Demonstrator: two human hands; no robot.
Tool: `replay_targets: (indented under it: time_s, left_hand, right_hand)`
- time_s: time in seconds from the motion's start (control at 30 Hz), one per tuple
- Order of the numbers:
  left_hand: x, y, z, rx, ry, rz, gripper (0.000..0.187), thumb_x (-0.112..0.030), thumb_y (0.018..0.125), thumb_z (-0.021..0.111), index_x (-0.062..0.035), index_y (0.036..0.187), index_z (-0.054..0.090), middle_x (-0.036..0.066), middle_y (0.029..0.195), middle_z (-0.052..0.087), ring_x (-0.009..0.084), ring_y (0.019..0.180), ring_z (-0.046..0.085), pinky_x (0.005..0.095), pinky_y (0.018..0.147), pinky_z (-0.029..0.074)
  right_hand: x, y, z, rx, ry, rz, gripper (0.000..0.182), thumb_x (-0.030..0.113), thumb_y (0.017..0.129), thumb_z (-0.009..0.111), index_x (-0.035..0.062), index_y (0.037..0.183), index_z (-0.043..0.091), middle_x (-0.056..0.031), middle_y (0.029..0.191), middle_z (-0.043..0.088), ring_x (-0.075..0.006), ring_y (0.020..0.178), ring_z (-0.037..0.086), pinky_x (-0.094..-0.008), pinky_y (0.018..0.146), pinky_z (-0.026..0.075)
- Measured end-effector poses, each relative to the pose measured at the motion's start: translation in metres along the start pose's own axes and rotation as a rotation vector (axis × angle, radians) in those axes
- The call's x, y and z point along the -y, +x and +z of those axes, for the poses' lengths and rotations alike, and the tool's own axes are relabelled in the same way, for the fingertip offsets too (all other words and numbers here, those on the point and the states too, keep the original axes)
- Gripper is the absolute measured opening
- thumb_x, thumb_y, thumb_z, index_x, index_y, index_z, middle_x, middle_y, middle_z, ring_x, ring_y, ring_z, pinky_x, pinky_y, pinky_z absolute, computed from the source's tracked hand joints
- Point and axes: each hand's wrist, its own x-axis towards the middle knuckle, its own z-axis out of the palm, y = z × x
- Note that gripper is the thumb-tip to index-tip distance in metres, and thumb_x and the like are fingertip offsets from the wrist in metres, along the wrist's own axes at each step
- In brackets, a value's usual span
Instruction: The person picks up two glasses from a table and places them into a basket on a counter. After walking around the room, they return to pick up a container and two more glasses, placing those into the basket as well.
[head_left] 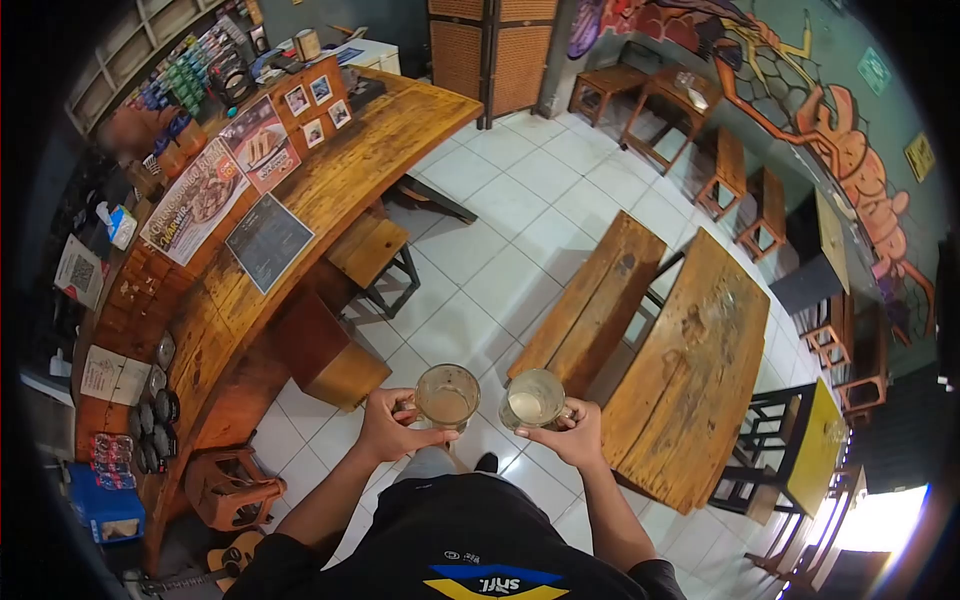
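A glass mug with brownish residue inside is held by my left hand, its fingers at the handle and the thumb along the lower rim. My right hand grips a second glass mug, which has a pale, cloudy look inside. The two mugs are side by side in front of my body, a small gap between them. Both are seen from above, over the tiled floor.
A long wooden counter with posters and a dark menu board curves along the left. Stools stand beside it. At right are a wooden bench and table. A guitar lies lower left.
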Motion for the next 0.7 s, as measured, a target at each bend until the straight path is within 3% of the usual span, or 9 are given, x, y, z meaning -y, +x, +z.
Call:
replay_targets:
  time_s: [0.13,0.23,0.33,0.43,0.5,0.57,0.6,0.63,0.7]
  left_hand:
    - [0.004,0.041,-0.024,-0.114,0.006,-0.105,0.034,-0.023,0.058,0.090,-0.0036,0.079,0.071,-0.011,0.055,0.033,0.0004,0.050,0.027,0.0205,0.047,0.021]
    - [0.020,0.085,-0.045,-0.123,-0.064,-0.058,0.034,-0.023,0.058,0.090,-0.0036,0.078,0.071,-0.012,0.055,0.033,0.0008,0.050,0.027,0.0207,0.047,0.021]
    - [0.011,0.142,-0.070,-0.063,0.072,-0.037,0.033,-0.023,0.058,0.090,-0.0035,0.076,0.070,-0.011,0.054,0.032,0.0012,0.050,0.026,0.0213,0.047,0.019]
    - [0.013,0.203,-0.085,0.010,0.013,0.042,0.033,-0.024,0.058,0.090,-0.0041,0.072,0.068,-0.011,0.054,0.032,0.0016,0.050,0.025,0.0218,0.047,0.019]
    - [0.008,0.238,-0.090,0.073,0.036,0.029,0.032,-0.023,0.058,0.090,-0.0047,0.068,0.065,-0.011,0.054,0.032,0.0019,0.050,0.025,0.0219,0.047,0.019]
    - [-0.001,0.276,-0.085,0.064,0.027,0.069,0.031,-0.020,0.058,0.090,-0.0055,0.065,0.063,-0.011,0.053,0.032,0.0018,0.050,0.026,0.0215,0.046,0.019]
    - [-0.003,0.294,-0.082,0.081,0.014,0.110,0.030,-0.018,0.057,0.089,-0.0055,0.064,0.063,-0.011,0.053,0.032,0.0012,0.050,0.026,0.0215,0.046,0.019]
    - [-0.002,0.313,-0.077,0.102,0.014,0.126,0.030,-0.018,0.057,0.089,-0.0055,0.064,0.063,-0.011,0.053,0.032,0.0012,0.050,0.026,0.0215,0.046,0.019]
    - [0.002,0.346,-0.065,0.112,-0.079,0.153,0.029,-0.017,0.058,0.089,-0.0050,0.066,0.064,-0.011,0.053,0.032,0.0006,0.050,0.026,0.0206,0.046,0.019]
  right_hand:
    - [-0.007,0.063,0.009,0.067,-0.056,-0.031,0.047,0.022,0.060,0.091,0.0096,0.055,0.046,0.0103,0.053,0.026,-0.0028,0.051,0.024,-0.0232,0.046,0.019]
    - [-0.005,0.107,0.018,0.068,-0.023,0.030,0.056,0.022,0.060,0.091,0.0114,0.054,0.037,0.0098,0.054,0.026,-0.0028,0.052,0.024,-0.0234,0.046,0.019]
    - [0.010,0.150,0.020,0.003,-0.072,0.103,0.065,0.022,0.061,0.091,0.0141,0.056,0.027,0.0095,0.054,0.025,-0.0029,0.052,0.024,-0.0234,0.046,0.018]
    - [0.037,0.188,0.019,-0.064,-0.053,0.067,0.065,0.021,0.062,0.090,0.0146,0.056,0.026,0.0098,0.055,0.027,-0.0028,0.053,0.025,-0.0234,0.045,0.019]
    - [0.039,0.202,0.016,-0.127,0.051,0.150,0.066,0.019,0.062,0.090,0.0151,0.058,0.025,0.0101,0.056,0.029,-0.0025,0.053,0.026,-0.0230,0.046,0.020]
    - [0.024,0.221,0.004,-0.219,-0.022,0.135,0.049,0.019,0.062,0.090,0.0109,0.056,0.042,0.0109,0.056,0.032,-0.0014,0.053,0.028,-0.0225,0.047,0.022]
    - [0.045,0.229,0.002,-0.256,0.050,0.157,0.031,0.019,0.062,0.090,0.0052,0.068,0.063,0.0116,0.056,0.032,-0.0006,0.053,0.029,-0.0221,0.047,0.022]
    - [0.039,0.240,-0.006,-0.282,0.052,0.153,0.031,0.019,0.062,0.090,0.0052,0.068,0.063,0.0116,0.056,0.032,-0.0006,0.053,0.029,-0.0221,0.047,0.022]
    - [0.022,0.256,-0.023,-0.313,0.013,0.121,0.032,0.019,0.062,0.090,0.0030,0.083,0.071,0.0119,0.056,0.031,-0.0003,0.053,0.028,-0.0218,0.047,0.022]
